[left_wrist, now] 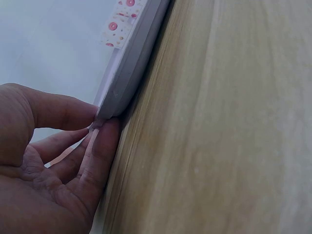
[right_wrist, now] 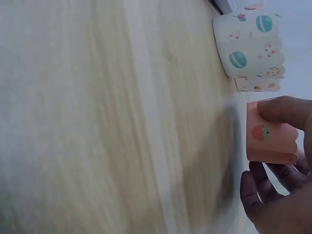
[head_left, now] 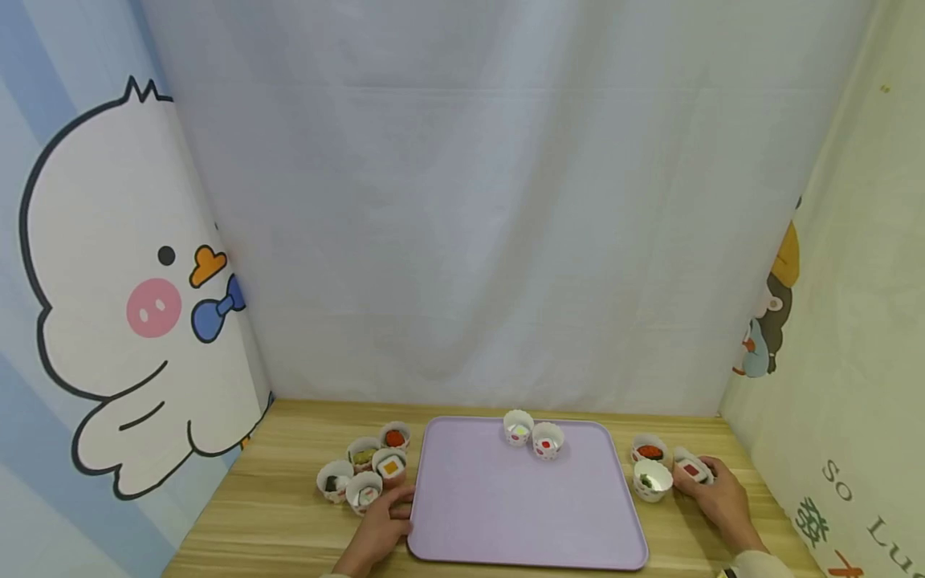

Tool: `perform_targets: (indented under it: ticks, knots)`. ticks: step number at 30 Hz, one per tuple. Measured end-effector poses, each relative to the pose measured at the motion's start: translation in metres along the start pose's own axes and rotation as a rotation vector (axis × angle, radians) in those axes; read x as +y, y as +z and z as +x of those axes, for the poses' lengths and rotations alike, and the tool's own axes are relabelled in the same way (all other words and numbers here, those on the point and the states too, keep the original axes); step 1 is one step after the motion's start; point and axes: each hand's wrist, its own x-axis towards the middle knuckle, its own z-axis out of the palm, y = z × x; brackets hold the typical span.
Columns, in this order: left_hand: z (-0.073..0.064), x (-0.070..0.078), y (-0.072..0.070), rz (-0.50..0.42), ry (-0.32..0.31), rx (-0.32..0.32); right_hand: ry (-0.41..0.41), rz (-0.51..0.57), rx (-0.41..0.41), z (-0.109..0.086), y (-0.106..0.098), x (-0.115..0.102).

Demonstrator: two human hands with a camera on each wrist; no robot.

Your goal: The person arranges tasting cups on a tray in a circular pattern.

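Observation:
At the left edge of a lilac tray (head_left: 527, 506), my left hand (head_left: 381, 526) pinches the rim between thumb and fingers, as the left wrist view shows. My right hand (head_left: 723, 498) holds a small square paper cup (right_wrist: 270, 131), salmon-coloured with a strawberry print, by its sides at the right of the table. Inside that cup, in the head view, lies something white and red. Just left of it stand a white paper cup (head_left: 653, 486) with something green inside and another cup (head_left: 649, 440) with orange-red contents.
Two paper cups, one (head_left: 518, 433) beside the other (head_left: 548, 448), stand near the tray's far edge. Left of the tray is a cluster of several filled cups (head_left: 336, 490), close to my left hand. A pale curtain (head_left: 470, 241) hangs behind the wooden table (head_left: 289, 530).

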Motion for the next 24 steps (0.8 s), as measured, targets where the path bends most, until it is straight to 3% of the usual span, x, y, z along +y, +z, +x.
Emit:
perform_targets:
  ticks: [15, 24]
  knots:
    - [-0.001, 0.003, 0.002, 0.030, 0.000, 0.021, -0.058, -0.015, 0.041, -0.015, -0.021, -0.011]
    - [-0.001, 0.001, 0.001, 0.016, -0.017, 0.017, -0.104, -0.004, 0.040, -0.033, -0.037, -0.035]
